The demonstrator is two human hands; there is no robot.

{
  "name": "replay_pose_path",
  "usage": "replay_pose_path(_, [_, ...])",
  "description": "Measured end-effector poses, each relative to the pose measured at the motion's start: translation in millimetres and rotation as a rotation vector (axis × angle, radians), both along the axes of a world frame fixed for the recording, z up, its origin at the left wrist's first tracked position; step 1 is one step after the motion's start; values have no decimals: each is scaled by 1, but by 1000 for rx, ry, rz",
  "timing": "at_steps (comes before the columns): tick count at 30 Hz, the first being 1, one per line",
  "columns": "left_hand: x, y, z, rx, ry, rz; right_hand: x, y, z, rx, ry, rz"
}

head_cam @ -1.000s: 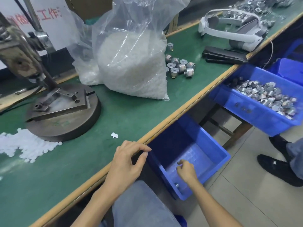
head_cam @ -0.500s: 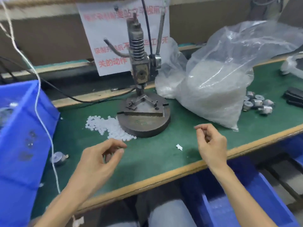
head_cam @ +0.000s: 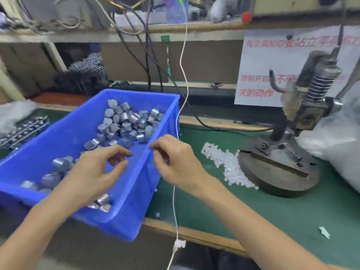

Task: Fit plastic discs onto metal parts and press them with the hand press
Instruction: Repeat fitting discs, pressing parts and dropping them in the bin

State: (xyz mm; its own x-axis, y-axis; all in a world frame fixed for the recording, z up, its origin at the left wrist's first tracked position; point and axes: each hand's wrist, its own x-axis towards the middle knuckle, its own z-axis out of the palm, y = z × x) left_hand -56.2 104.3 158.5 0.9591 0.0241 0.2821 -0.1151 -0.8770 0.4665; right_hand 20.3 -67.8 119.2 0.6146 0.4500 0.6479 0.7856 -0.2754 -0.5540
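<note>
Head view is showing the left hand [head_cam: 93, 172] hovering over the blue bin [head_cam: 140, 93], its grip loosely spread and holding nothing visible; the metal parts [head_cam: 124, 121] are lying just ahead of and beneath its fingertips, so this hand is sitting nearer them. The right hand [head_cam: 175, 158] is hanging at the bin's right rim, fingers curled; whether its grip is pinching anything, I cannot tell. To its right, plastic discs [head_cam: 228, 164] are lying on the counter [head_cam: 292, 221] against the hand press [head_cam: 276, 168] base.

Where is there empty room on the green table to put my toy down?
The green mat is bare between the press base and the table's front edge, right of the blue bin. Between bin and base it is crowded with white discs.
</note>
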Motion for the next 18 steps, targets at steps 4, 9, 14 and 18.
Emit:
replay_pose_path(4, [18, 39, -20, 215, 223, 19, 19, 53, 16, -291, -11, 40])
replay_pose_path(9, [53, 67, -32, 539, 823, -59, 45, 83, 29, -735, 25, 43])
replay_pose_path(14, [62, 63, -47, 614, 1139, -237, 47, 88, 22, -790, 57, 56])
replay_pose_path(18, [63, 66, -46, 619, 1179, -292, 46, 87, 21, -766, 60, 43])
